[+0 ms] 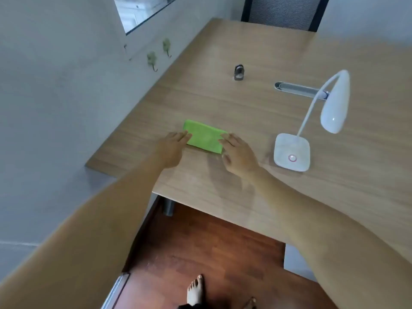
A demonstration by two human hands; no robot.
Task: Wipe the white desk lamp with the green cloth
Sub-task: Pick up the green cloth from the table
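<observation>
A folded green cloth (204,136) lies flat on the wooden desk (256,52), near its left edge. My left hand (172,148) rests at the cloth's left end with its fingertips touching it. My right hand (237,153) lies at the cloth's right end, fingers spread, fingertips on the corner. Neither hand has lifted the cloth. The white desk lamp (312,121) stands to the right of my right hand, with a square base, a thin curved neck and an oval head pointing down.
A small dark metal object (239,72) stands further back on the desk. A grey cable slot (296,88) is set into the desk behind the lamp. A grey wall with two hooks (152,60) runs along the left. A dark chair (283,12) sits at the far end.
</observation>
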